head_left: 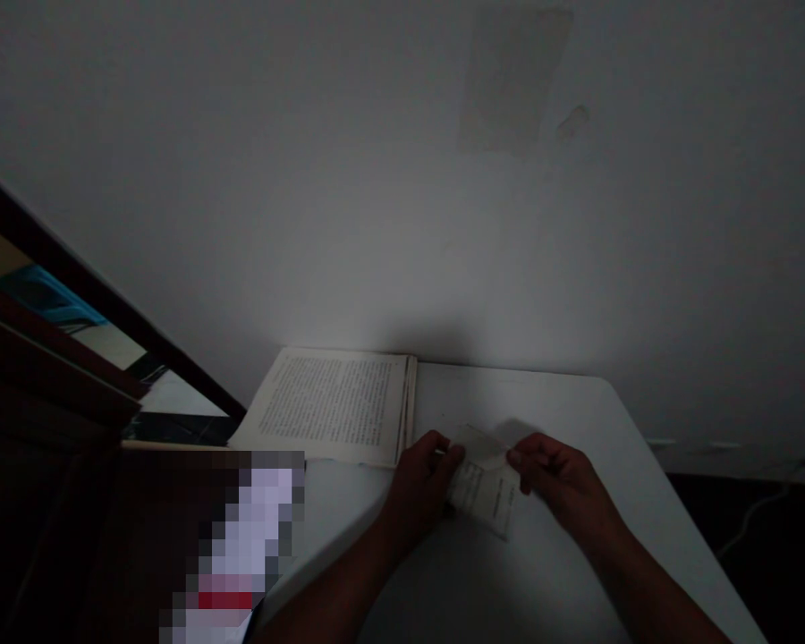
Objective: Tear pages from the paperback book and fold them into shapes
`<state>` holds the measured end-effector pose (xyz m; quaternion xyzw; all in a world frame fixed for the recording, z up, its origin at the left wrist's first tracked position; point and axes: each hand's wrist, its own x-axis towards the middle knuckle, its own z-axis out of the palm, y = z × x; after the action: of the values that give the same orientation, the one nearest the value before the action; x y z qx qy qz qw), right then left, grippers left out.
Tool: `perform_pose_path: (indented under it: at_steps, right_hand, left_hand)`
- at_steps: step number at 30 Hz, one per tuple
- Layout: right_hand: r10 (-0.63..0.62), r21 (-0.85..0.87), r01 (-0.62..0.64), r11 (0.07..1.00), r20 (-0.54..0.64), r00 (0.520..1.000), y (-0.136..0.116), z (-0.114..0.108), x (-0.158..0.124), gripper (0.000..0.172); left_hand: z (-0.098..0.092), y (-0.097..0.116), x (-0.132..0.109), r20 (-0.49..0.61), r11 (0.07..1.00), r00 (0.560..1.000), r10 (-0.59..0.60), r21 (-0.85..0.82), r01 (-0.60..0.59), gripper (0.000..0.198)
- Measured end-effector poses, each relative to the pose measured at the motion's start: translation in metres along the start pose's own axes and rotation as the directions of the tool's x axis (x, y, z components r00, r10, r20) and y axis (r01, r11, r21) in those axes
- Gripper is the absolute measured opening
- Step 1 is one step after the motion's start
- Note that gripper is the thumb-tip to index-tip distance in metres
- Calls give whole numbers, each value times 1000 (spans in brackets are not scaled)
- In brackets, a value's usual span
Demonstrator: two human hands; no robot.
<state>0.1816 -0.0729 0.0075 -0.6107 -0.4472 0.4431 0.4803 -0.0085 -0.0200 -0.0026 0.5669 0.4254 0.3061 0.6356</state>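
A folded sheet of printed paper [487, 501] is held between my hands above the white table, its upper part folded over the printed lower part. My left hand [424, 478] closes on its left side, thumb on top. At the upper right, my right hand [555, 478] pinches an edge of the paper between thumb and fingers. Left of my left hand lies a stack of printed pages [332, 402], perhaps an open book, with columns of text showing on top. The dim light leaves the small print unreadable.
The white table [570, 407] stands against a pale wall [349, 179] with a patch [513, 80] on it. Dark wooden furniture [46, 501] is at the left, where a pixelated area hides something. A pale cable [755, 514] shows beyond the table's right edge.
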Motion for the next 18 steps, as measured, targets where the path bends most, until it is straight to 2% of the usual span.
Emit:
perform_pose_path:
  at_steps: [7, 8, 10, 13, 18]
  right_hand:
    - [-19, 115, 17, 993, 12, 1000, 6, 3, 1, 27]
    - [-27, 129, 24, 991, 16, 1000, 8, 2, 1, 27]
    - [-47, 143, 42, 989, 30, 998, 9, 1, 2, 26]
    - [-63, 112, 55, 992, 67, 996, 7, -2, 1, 24]
    - [-64, 54, 58, 997, 120, 991, 2, -3, -1, 23]
  left_hand:
    - [3, 8, -2, -51, 982, 999, 3, -190, -13, 36]
    - [2, 8, -2, -26, 978, 1000, 1, -208, -7, 37]
    - [-2, 6, -1, 93, 977, 996, 1, -211, 19, 39]
    - [-10, 3, 0, 305, 991, 952, -8, -122, 48, 38]
    - [-17, 5, -2, 457, 997, 889, -19, -58, 51, 32]
